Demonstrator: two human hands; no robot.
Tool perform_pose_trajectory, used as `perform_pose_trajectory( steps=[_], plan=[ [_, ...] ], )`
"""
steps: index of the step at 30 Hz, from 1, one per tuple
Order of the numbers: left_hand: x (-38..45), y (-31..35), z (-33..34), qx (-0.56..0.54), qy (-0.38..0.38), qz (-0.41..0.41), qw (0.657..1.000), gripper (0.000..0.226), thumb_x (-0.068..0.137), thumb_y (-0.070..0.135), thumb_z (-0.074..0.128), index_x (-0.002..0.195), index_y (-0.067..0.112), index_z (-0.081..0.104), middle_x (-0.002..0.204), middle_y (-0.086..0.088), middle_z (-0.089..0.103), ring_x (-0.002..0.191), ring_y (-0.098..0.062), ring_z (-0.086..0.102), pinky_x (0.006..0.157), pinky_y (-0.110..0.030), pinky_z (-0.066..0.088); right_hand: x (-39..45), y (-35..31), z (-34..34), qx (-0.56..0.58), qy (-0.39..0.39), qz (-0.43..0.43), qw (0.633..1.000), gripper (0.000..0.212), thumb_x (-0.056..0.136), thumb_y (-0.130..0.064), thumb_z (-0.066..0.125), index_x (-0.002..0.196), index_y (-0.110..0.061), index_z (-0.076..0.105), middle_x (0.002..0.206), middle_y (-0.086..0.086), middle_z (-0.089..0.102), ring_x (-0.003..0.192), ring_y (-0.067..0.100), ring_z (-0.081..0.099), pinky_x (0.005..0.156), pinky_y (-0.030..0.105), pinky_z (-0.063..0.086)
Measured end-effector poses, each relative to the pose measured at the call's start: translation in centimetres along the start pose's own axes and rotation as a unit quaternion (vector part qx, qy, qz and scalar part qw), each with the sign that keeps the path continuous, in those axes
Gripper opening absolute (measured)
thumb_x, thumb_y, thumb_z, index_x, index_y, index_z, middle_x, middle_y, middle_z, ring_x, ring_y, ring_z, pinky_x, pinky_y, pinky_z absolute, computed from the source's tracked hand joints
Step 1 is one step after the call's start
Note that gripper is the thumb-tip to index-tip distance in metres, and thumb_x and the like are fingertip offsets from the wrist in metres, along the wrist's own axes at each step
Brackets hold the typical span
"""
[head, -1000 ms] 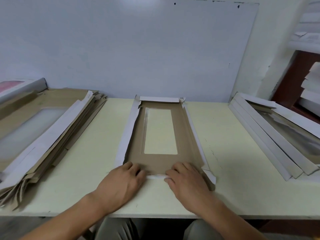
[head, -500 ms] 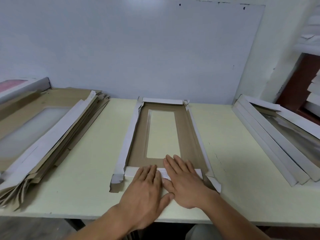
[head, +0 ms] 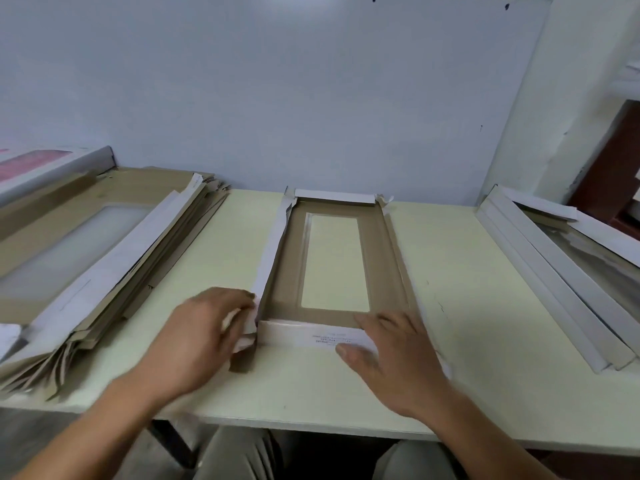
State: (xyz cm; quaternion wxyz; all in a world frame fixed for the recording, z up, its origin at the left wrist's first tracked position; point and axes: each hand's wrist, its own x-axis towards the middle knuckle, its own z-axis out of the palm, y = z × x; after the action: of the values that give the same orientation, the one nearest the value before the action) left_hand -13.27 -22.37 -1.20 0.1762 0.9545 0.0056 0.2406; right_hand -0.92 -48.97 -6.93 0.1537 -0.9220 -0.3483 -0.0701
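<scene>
A brown cardboard box lid (head: 294, 271) with a rectangular window lies in the middle of the pale table (head: 457, 306), its white flaps partly raised. My left hand (head: 197, 341) is at the near left corner, with its fingers pressing against the outer face of the left side flap (head: 273, 251) and a crumpled corner tab beneath them. My right hand (head: 398, 355) holds the near end flap (head: 304, 336), which bears small print. The fingers lie over its top edge and the thumb is on its front face.
A fanned stack of flat brown-and-white box blanks (head: 104, 244) fills the table's left side, with a red-topped box (head: 34, 164) behind it. Folded white lids (head: 554, 271) lie stacked at the right. A white board (head: 311, 98) stands along the back.
Both hands have left the middle of the near flap. The left hand moved to the near left corner, the right hand slid to the flap's right part, and the left side flap stands more upright.
</scene>
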Motion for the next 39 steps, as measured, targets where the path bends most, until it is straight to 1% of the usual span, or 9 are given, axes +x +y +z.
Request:
perform_pose_trajectory(
  steps=[2,4,7,10,17,23,27,31,39],
  plan=[
    [0.0,-3.0,-0.7,0.003,-0.038,-0.055,0.998,0.037,0.089,-0.002,0.056,0.118,0.017,0.069,0.126,0.004,0.066,0.117,-0.018,0.062,0.097,-0.033,0.048,0.8,-0.8,-1.1,0.064,-0.018,-0.004,0.998,0.053,0.089,-0.081,0.008,0.083,-0.05,0.05,0.077,-0.015,0.058,0.078,0.006,0.053,0.071,0.031,0.042],
    [0.1,-5.0,-0.5,0.008,-0.142,-0.046,0.989,0.065,0.084,-0.013,0.051,0.14,0.019,0.053,0.148,0.008,0.045,0.138,-0.012,0.042,0.113,-0.022,0.03,1.9,-1.5,-1.6,0.088,-0.095,-0.005,0.992,0.053,0.091,-0.077,0.009,0.072,-0.04,0.043,0.071,-0.009,0.054,0.07,0.007,0.052,0.063,0.03,0.04],
    [0.2,-5.9,0.4,-0.021,-0.256,0.038,0.966,0.085,0.079,-0.015,0.048,0.152,0.02,0.024,0.158,0.013,0.016,0.149,-0.004,0.008,0.119,-0.015,0.007,3.4,-2.3,-1.5,0.072,-0.19,-0.027,0.979,0.044,0.1,-0.06,0.014,0.086,-0.04,0.05,0.092,-0.01,0.056,0.094,0.019,0.051,0.091,0.04,0.043],
    [0.3,-5.9,1.5,-0.063,-0.266,0.086,0.958,0.079,0.081,-0.014,0.05,0.151,0.017,0.031,0.157,0.014,0.02,0.148,0.004,0.0,0.12,-0.016,0.007,4.9,-2.6,-1.1,0.052,-0.193,-0.01,0.98,0.034,0.106,-0.042,0.021,0.094,-0.03,0.05,0.099,0.001,0.054,0.099,0.027,0.048,0.093,0.042,0.04],
    [0.2,-6.9,3.2,-0.081,-0.25,0.103,0.959,0.049,0.094,0.005,0.056,0.14,0.021,0.052,0.153,0.012,0.036,0.148,-0.003,0.018,0.12,-0.026,0.023,4.6,-3.2,-1.9,0.162,-0.218,0.027,0.962,0.044,0.101,-0.044,0.041,0.065,-0.019,0.042,0.06,-0.006,0.049,0.058,0.011,0.043,0.06,0.032,0.036],
    [0.0,-7.8,3.2,-0.141,-0.255,0.052,0.955,0.034,0.093,0.012,0.064,0.12,0.032,0.066,0.144,0.016,0.049,0.143,0.002,0.028,0.115,-0.031,0.033,0.8,-3.6,-1.4,0.072,-0.136,-0.097,0.983,0.029,0.103,-0.035,0.045,0.119,-0.029,0.068,0.106,-0.002,0.063,0.102,0.017,0.052,0.097,0.032,0.039],
    [0.4,-7.8,3.3,-0.17,-0.248,0.046,0.953,0.027,0.093,0.016,0.065,0.113,0.033,0.073,0.135,0.024,0.056,0.138,0.007,0.034,0.113,-0.021,0.033,-2.0,-3.9,-1.0,0.067,-0.053,-0.135,0.987,0.032,0.096,-0.018,0.054,0.121,-0.03,0.071,0.113,-0.011,0.067,0.106,0.013,0.057,0.094,0.028,0.046],
    [0.7,-7.6,3.4,-0.19,-0.271,0.056,0.942,0.027,0.096,0.015,0.059,0.107,0.034,0.075,0.117,0.025,0.067,0.137,0.0,0.04,0.115,-0.02,0.029,-4.3,-4.6,0.3,0.04,0.037,-0.163,0.985,0.033,0.079,-0.034,0.074,0.111,-0.027,0.075,0.111,-0.01,0.071,0.104,0.014,0.066,0.088,0.029,0.056],
    [0.9,-5.4,4.1,-0.082,-0.194,0.041,0.977,0.049,0.093,0.057,0.043,0.09,0.015,0.067,0.111,0.014,0.066,0.115,-0.006,0.052,0.099,-0.023,0.039,-6.0,-5.1,2.1,-0.086,-0.042,-0.139,0.986,0.072,0.075,-0.066,0.043,0.124,-0.023,0.071,0.132,-0.001,0.066,0.121,0.019,0.063,0.098,0.041,0.035]
  ],
)
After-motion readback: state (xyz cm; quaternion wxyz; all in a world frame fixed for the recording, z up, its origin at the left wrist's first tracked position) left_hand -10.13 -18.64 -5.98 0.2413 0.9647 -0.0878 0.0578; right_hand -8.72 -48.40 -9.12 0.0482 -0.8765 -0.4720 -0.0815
